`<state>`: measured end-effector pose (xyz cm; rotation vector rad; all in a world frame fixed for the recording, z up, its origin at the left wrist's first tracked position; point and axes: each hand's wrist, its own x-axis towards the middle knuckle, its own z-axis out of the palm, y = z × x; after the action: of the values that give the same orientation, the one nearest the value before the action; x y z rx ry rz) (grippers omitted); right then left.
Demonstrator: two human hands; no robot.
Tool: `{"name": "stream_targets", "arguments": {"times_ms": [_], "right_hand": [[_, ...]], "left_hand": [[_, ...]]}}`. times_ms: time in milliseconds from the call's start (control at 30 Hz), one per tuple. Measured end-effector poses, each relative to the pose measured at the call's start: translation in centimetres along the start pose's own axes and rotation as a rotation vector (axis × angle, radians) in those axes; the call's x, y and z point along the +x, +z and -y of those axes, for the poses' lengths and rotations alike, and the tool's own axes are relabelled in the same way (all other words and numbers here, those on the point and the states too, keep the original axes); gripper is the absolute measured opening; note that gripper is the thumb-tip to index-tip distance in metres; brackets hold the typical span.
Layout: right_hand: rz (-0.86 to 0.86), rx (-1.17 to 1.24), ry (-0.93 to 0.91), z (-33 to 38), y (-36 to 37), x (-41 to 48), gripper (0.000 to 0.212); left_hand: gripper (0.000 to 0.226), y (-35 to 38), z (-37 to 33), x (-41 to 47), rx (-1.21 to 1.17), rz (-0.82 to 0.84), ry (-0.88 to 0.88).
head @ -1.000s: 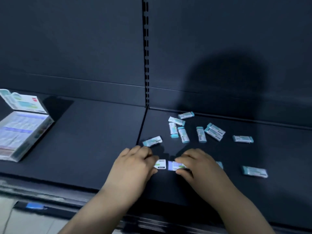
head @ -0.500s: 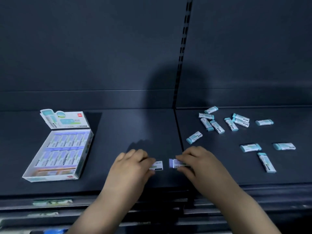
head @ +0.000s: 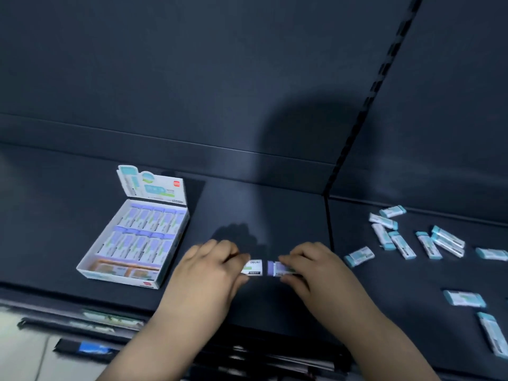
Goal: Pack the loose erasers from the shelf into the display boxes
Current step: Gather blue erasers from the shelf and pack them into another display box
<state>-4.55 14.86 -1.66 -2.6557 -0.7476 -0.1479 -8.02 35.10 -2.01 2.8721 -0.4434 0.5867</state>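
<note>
A white display box (head: 121, 276) with its lid flap up stands on the dark shelf at the left, holding rows of purple-tipped erasers. My left hand (head: 209, 273) pinches one white eraser (head: 254, 267) and my right hand (head: 316, 270) pinches a purple-tipped eraser (head: 275, 268). Both erasers lie end to end just above the shelf's front edge, to the right of the box. Several loose teal-tipped erasers (head: 401, 240) lie scattered on the right shelf panel, with others (head: 464, 298) nearer the front.
The dark shelf (head: 261, 204) has a seam and an upright slotted post (head: 365, 111) between its two panels. A dark back wall rises behind. Below the front edge run a price rail (head: 110, 317) and pale floor.
My view has swung left, so the box sits nearer the middle and the loose erasers further right. Both hands have carried their erasers leftward onto the left panel, closer to the box.
</note>
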Motion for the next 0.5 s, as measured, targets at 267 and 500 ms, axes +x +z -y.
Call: {"name": "stream_targets", "arguments": {"times_ms": [267,500], "right_hand": [[-0.025,0.060,0.001,7.1,3.5,4.8,0.029],[-0.074,0.096,0.134,15.1,7.7,8.6,0.030]], "left_hand": [[0.034,-2.8,9.4,-1.4,-0.028,-0.032,-0.010],[0.030,-4.4,18.7,-2.0,-0.046,0.084,0.146]]}}
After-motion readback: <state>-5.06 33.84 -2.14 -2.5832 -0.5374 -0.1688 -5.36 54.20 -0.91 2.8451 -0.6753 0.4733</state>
